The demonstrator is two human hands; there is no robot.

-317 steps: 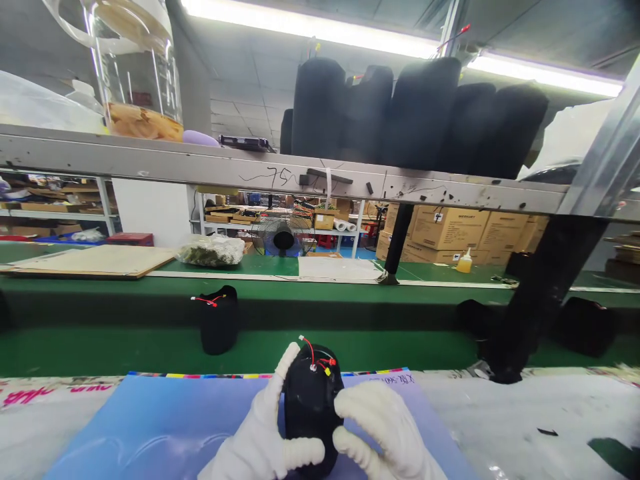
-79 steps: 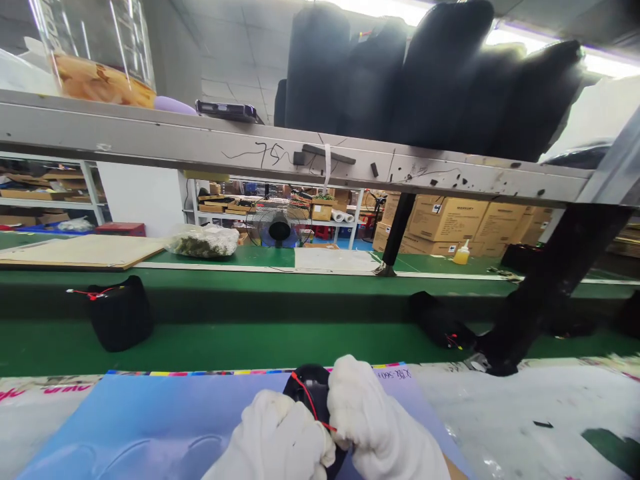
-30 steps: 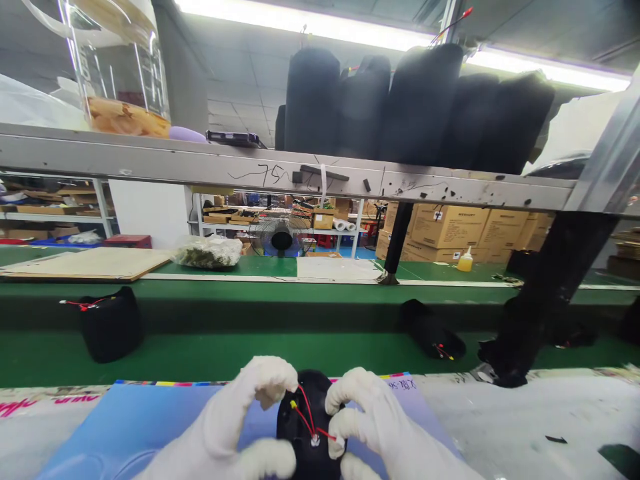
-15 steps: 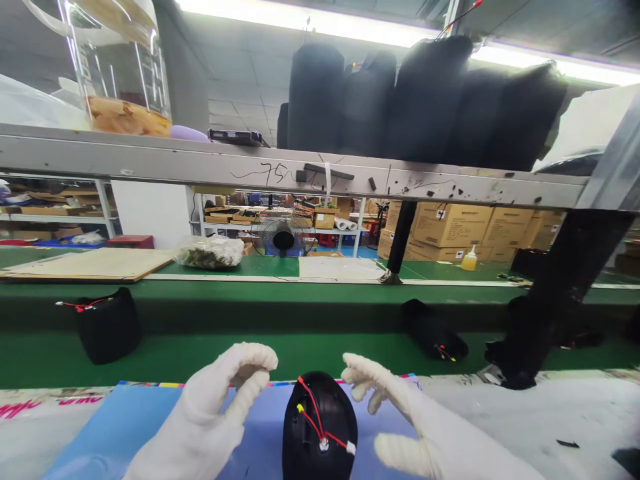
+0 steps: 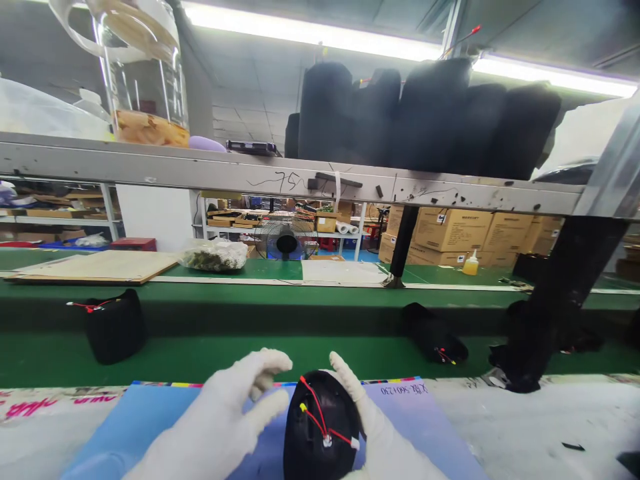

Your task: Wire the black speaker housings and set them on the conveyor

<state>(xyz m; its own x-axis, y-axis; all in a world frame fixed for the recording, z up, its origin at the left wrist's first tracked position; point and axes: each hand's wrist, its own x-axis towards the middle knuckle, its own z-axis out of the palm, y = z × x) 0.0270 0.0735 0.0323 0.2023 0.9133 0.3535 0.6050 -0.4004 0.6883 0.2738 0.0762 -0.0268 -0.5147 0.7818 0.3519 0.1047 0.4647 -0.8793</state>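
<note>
A black rounded shell (image 5: 313, 450) with red wires and small yellow and white connectors stands on a blue sheet (image 5: 415, 427) at the bottom middle. My left hand (image 5: 225, 413), in a white glove, is just left of the shell, fingers and thumb apart, holding nothing. On the shell's right side lies my right hand (image 5: 370, 420), also gloved; its forefinger runs along the upper right edge and the thumb is mostly hidden low down. The far side of the shell cannot be seen.
Behind the sheet runs a green belt (image 5: 225, 360) with a wired black shell (image 5: 117, 330) at left and another (image 5: 433, 333) at right. Overhead, a metal shelf (image 5: 210, 170) carries black pieces (image 5: 380, 120) and a glass jug (image 5: 145, 87). A black post (image 5: 550, 300) stands at right.
My right hand has moved left from open air onto the shell's right side. My left hand has shifted slightly right, nearer the shell. The view has tilted up slightly.
</note>
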